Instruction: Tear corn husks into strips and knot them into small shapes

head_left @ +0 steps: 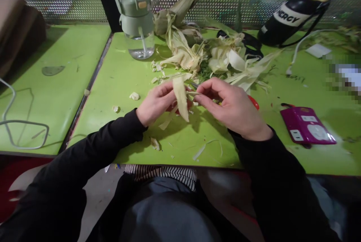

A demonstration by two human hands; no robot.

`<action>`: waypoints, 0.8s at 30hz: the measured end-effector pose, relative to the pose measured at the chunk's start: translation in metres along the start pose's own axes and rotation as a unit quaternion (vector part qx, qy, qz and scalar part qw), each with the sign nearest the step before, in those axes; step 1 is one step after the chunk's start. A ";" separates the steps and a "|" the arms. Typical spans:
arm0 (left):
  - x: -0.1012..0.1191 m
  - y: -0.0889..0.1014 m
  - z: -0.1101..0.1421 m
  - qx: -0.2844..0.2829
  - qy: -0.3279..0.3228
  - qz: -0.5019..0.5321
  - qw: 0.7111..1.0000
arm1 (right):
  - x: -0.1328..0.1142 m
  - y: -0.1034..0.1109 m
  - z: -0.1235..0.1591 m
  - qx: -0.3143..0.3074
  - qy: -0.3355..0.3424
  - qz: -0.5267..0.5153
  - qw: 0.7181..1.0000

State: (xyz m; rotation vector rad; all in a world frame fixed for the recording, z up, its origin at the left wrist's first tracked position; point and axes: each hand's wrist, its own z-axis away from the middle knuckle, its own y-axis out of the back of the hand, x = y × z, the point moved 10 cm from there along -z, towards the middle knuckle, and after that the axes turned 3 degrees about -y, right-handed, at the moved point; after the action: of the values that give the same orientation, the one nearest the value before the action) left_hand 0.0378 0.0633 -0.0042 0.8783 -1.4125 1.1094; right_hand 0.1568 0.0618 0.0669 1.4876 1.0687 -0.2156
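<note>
A pale corn husk strip (pixel 181 99) hangs curled over the fingers of my left hand (pixel 158 102), which is closed around it. From the right, my right hand (pixel 231 106) pinches the narrow end of a thin husk piece (pixel 192 93) between thumb and forefinger. Both hands are close together above the green table (pixel 98 129). Behind them lies a heap of dry corn husks (pixel 186 55), with some green sprigs (pixel 207 70) in the middle. A red object (pixel 254 102), partly covered by my right hand, shows beside the knuckles.
A clear water bottle (pixel 138 27) and a black bottle (pixel 293 14) stand at the back by a perforated metal screen (pixel 225 1). To the right lies a purple socket block (pixel 307 125). Cables (pixel 25 123) lie at left; husk scraps (pixel 155 144) litter the front.
</note>
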 end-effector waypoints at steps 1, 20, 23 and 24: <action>-0.001 0.001 0.000 0.012 0.009 0.009 1.000 | 0.000 -0.003 0.001 -0.006 -0.003 -0.005 1.000; 0.027 -0.010 0.009 -0.056 -0.067 0.070 0.994 | 0.005 -0.021 0.010 -0.004 -0.088 -0.266 0.960; 0.026 -0.016 0.010 -0.103 -0.065 0.083 0.989 | 0.004 -0.028 0.011 -0.050 -0.091 -0.274 0.956; 0.026 -0.018 0.010 -0.114 -0.068 0.088 0.987 | 0.002 -0.028 0.011 -0.053 -0.083 -0.259 0.961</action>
State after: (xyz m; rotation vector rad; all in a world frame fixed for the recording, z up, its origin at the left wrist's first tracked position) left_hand 0.0483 0.0502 0.0243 0.6859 -1.7190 1.0084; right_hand 0.1431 0.0491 0.0434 1.0494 1.2951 -0.6290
